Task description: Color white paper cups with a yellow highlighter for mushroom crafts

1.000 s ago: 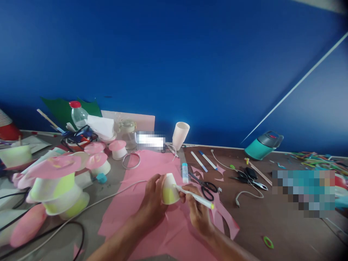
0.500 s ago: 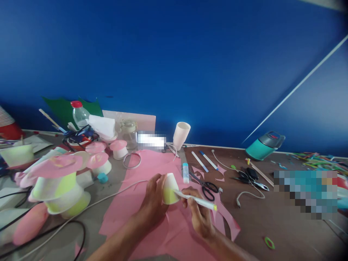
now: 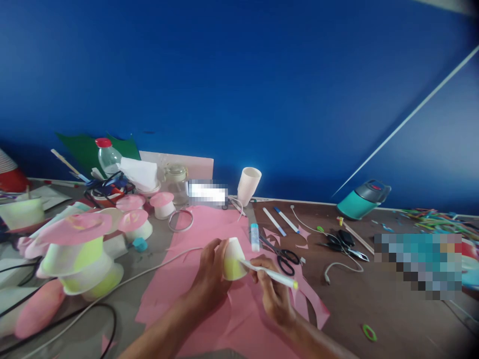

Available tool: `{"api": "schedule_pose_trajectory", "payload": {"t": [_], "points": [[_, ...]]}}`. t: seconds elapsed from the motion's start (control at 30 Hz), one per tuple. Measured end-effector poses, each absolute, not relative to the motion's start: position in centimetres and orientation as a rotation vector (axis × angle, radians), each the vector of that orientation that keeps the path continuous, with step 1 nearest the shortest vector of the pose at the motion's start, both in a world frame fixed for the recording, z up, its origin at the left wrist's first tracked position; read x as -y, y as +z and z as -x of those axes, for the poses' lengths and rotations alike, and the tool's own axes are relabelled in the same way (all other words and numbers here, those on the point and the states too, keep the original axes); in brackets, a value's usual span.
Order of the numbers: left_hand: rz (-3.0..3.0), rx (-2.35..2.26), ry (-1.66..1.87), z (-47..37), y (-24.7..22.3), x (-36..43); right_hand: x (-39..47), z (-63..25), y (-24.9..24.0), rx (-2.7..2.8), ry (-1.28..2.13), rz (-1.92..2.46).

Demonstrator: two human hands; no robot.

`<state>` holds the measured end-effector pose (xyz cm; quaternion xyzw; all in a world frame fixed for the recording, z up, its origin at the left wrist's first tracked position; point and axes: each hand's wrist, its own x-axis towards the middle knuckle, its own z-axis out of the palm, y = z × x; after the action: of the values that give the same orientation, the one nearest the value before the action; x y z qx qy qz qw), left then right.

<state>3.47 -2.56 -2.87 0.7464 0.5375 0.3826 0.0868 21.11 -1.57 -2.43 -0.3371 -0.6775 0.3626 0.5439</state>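
Observation:
A small paper cup [image 3: 233,264], white at its upper part and yellow lower down, is tilted over pink paper [image 3: 202,304]. My left hand [image 3: 211,267] is closed around the cup's left side, and its fingers partly hide it. In my right hand [image 3: 271,291] is a white marker [image 3: 275,275] with a yellow end. The marker's tip touches the cup's right side. Just beyond my right hand lie black-handled scissors [image 3: 284,259] and a glue stick [image 3: 255,237].
Several cups with pink paper tops [image 3: 78,229] crowd the left side near a pink balloon [image 3: 39,306]. Two markers [image 3: 274,222] lie behind the scissors. A white cup [image 3: 249,185] stands by the blue wall, and a teal flask [image 3: 362,199] is at right.
The whole view has shifted very slightly. Both hands keep nearly the same pose, with the marker's tip still against the cup.

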Motion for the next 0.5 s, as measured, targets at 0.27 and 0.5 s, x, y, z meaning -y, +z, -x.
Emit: {"api": "schedule_pose_trajectory", "payload": {"t": [0.27, 0.5], "points": [[-2.272, -1.606, 1.144, -3.3, -4.1, 2.1, 1.7, -21.0, -2.3, 1.633, 0.888, 0.788], [-2.243, -1.593, 1.16, -3.3, -4.0, 2.1, 1.5, -21.1, -2.3, 1.735, 0.819, 0.763]]}}
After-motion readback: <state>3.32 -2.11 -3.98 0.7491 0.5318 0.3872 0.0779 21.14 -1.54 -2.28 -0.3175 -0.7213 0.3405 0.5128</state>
